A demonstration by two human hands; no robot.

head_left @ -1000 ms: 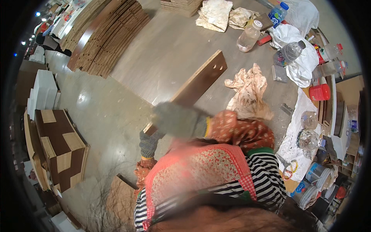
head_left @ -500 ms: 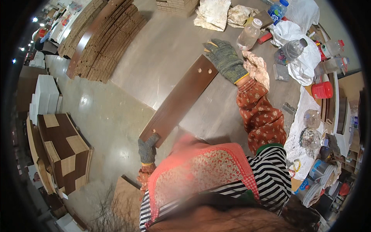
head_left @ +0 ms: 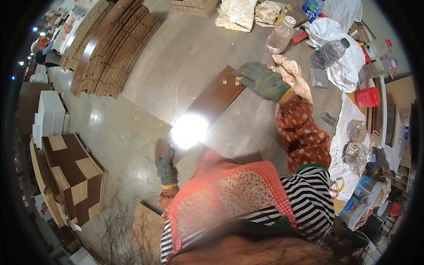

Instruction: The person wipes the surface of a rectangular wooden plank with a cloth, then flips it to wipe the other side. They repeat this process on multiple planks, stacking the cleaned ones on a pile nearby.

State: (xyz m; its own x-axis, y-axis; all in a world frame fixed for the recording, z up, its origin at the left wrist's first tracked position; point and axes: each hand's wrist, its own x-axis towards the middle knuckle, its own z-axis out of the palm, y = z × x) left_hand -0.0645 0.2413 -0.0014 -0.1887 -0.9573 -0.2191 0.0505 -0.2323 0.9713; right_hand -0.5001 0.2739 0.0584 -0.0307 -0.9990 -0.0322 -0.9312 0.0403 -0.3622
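Note:
A long dark brown wooden board (head_left: 212,99) lies across a large wooden table (head_left: 185,48), with a bright light glare near its middle. My left hand (head_left: 166,166), in a grey knit glove, grips the board's near end at the table's edge. My right hand (head_left: 261,79), also gloved, rests on the board's far end, fingers spread over it beside two small round marks. My right sleeve is red with a pattern.
A crumpled rag (head_left: 293,73) lies by my right hand. Plastic bottles (head_left: 280,35), white bags (head_left: 340,53) and a red container (head_left: 366,97) crowd the table's right side. Stacked curved boards (head_left: 104,48) lie at the left. Brown panels (head_left: 70,172) are piled on the floor.
The board has come down from a tilted hold to lie flatter on the table. My right hand moved from near my body out to the board's far end.

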